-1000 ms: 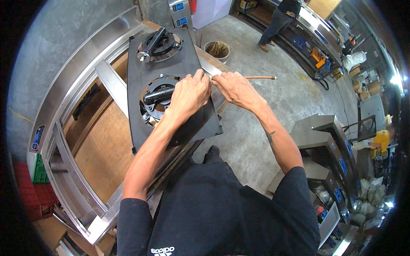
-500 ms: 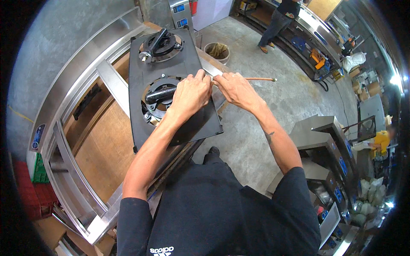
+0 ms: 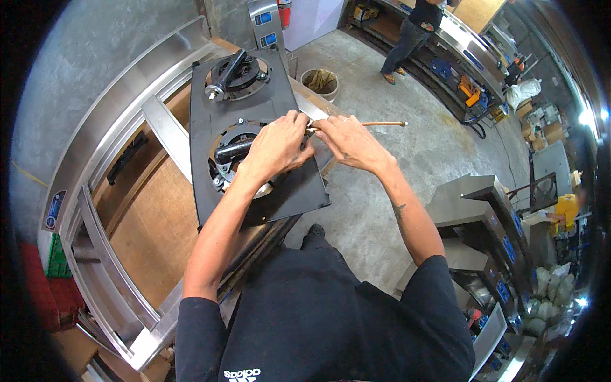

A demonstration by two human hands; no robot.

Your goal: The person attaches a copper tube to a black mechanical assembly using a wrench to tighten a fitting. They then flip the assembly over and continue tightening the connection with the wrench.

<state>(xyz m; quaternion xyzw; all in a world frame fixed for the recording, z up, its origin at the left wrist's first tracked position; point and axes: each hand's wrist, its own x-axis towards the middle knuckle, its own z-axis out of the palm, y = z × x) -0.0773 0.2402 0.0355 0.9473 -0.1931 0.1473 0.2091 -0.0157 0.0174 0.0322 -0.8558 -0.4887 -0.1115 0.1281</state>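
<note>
My left hand (image 3: 277,144) is curled above the right side of a black hob panel (image 3: 245,210), its fingertips close to those of my right hand (image 3: 351,142). In my right hand's closed fingers lies a thin copper tube (image 3: 384,123), whose far end sticks out to the right with a small fitting on it. A bit of metal shows between both hands, but my left fingers hide what they pinch. Beneath my left wrist sits the near burner (image 3: 223,167) with a black pipe (image 3: 233,153) on it. The far burner (image 3: 238,77) has a similar black pipe.
The panel rests over a stainless steel frame (image 3: 167,124) with a wooden board (image 3: 156,219) inside. A bucket (image 3: 320,86) stands on the concrete floor beyond. Another person (image 3: 414,38) is by a workbench at the back. Steel hoods (image 3: 471,207) are stacked at the right.
Both hands have shifted slightly down, and my left hand has turned, its thumb now showing. The copper tube has moved a little left and down with my right hand.
</note>
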